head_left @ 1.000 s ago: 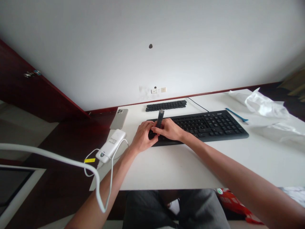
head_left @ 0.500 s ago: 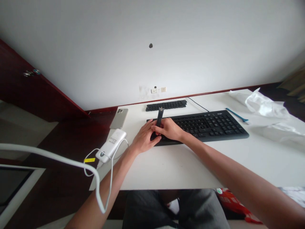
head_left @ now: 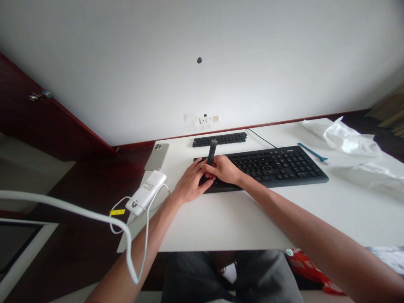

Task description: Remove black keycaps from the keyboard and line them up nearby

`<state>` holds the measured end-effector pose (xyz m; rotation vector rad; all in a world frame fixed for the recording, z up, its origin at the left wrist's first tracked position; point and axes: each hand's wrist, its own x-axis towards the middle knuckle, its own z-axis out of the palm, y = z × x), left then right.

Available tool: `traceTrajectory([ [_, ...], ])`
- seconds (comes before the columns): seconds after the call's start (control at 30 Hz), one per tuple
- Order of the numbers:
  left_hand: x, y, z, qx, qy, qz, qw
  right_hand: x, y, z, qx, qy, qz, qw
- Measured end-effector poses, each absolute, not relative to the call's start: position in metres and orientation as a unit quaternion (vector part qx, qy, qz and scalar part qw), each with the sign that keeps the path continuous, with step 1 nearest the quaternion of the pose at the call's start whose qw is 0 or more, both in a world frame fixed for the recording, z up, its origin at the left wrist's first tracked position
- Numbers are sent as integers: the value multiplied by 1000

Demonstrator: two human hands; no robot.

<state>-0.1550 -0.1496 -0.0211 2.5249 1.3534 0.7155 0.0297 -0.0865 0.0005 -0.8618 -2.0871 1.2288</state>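
Holding a dark stick [head_left: 212, 152] upright above the near left corner of the keyboard [head_left: 277, 168] on the worktop [head_left: 240, 227], the right hand's fingers [head_left: 221, 165] wrapping tightly around it, the left hand's fingers [head_left: 198, 171] cupping its lower end, a black key strip [head_left: 219, 139] lying untouched behind.

The right hand [head_left: 222, 170] could slide along the white desk [head_left: 240, 227] in front of the black keyboard [head_left: 284, 166]; on the left, the white power bank [head_left: 147, 192] and its cable [head_left: 147, 240] stand in the way; the phone [head_left: 157, 156] lies past them; crumpled white plastic [head_left: 350, 143] blocks the far right end.
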Motion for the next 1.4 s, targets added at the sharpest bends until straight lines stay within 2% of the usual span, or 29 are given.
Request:
traceTrajectory([
  [0.47, -156, -149, -23, 852, 455, 240, 99, 29, -82, -3, -324, -763, 485, 279],
  [0.73, -157, -148, -21, 838, 448, 281, 133, 35, -86, 4, -314, -824, 377, 282],
  [0.9, -163, -149, -17, 819, 452, 318, 155, 42, -80, 8, -338, -798, 383, 319],
  [1.1, -165, -151, -9, 810, 489, 293, 138, 52, -68, 4, -387, -746, 389, 377],
  [1.4, -168, -148, -7, 789, 477, 339, 186, 54, -60, -2, -401, -729, 396, 390],
])
